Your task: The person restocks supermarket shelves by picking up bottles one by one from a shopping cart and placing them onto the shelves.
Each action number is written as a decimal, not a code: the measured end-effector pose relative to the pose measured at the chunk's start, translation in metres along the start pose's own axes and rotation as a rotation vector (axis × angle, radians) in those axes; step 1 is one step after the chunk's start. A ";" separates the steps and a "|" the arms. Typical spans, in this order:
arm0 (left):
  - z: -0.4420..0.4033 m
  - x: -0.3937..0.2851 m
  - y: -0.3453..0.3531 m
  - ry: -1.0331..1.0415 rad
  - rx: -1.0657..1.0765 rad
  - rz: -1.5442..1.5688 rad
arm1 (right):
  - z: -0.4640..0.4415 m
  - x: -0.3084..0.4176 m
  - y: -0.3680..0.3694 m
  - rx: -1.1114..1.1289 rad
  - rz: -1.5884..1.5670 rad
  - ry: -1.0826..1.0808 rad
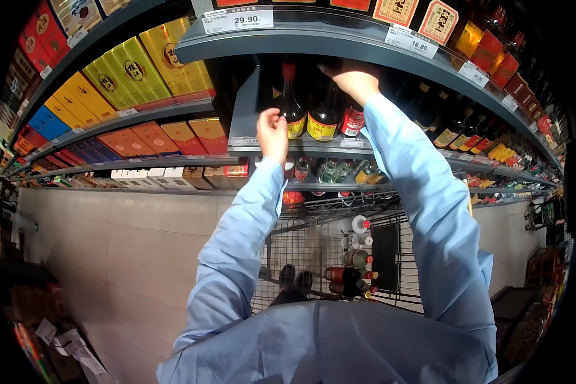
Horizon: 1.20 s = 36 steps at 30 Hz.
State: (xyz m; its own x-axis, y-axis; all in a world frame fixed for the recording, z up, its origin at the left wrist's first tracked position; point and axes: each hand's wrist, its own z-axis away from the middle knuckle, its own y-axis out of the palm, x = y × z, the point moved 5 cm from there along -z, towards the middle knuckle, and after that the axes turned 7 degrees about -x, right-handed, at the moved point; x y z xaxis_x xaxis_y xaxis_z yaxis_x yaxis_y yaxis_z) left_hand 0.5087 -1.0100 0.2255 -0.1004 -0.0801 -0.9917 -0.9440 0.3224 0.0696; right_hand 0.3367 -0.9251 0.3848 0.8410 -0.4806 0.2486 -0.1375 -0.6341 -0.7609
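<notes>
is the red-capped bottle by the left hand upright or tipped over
Upright: the red-capped bottle stands with its red cap above its yellow label, beside the left hand.

The light-blue-sleeved left arm (233, 233) stretches forward, its bare left hand (273, 132) raised, fingers bent; the light-blue-sleeved right arm (422, 185) extends farther, its bare right hand (353, 78) partly shadowed.

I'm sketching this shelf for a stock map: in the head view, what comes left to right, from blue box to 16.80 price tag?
Blue box, green boxes, left hand, red-topped shelf bottle, right hand, 16.80 price tag.
</notes>
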 end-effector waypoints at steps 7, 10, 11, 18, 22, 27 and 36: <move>-0.032 -0.013 0.012 0.325 0.100 -0.432 | -0.005 -0.007 0.021 0.005 0.077 -0.050; -0.038 -0.001 0.015 0.364 0.150 -0.518 | -0.006 -0.011 0.025 0.049 0.007 -0.012; -0.040 0.003 0.015 0.387 0.142 -0.537 | -0.006 -0.012 0.026 0.069 -0.015 -0.025; -0.039 -0.002 0.014 0.412 0.164 -0.543 | -0.007 -0.018 0.030 0.025 -0.019 -0.105; -0.045 0.005 0.012 0.382 0.209 -0.542 | -0.007 -0.017 0.030 0.114 -0.028 -0.081; -0.051 0.010 0.012 0.328 0.268 -0.498 | -0.005 -0.018 0.029 0.079 -0.048 -0.124; -0.049 0.008 0.010 0.330 0.293 -0.437 | -0.006 -0.017 0.028 0.106 -0.035 -0.135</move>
State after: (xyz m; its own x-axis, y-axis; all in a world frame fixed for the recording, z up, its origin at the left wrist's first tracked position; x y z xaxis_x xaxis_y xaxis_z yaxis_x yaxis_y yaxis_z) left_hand 0.4834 -1.0537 0.2233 0.1396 -0.5355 -0.8330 -0.7994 0.4355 -0.4139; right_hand 0.3157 -0.9385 0.3634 0.9080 -0.3690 0.1985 -0.0570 -0.5782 -0.8139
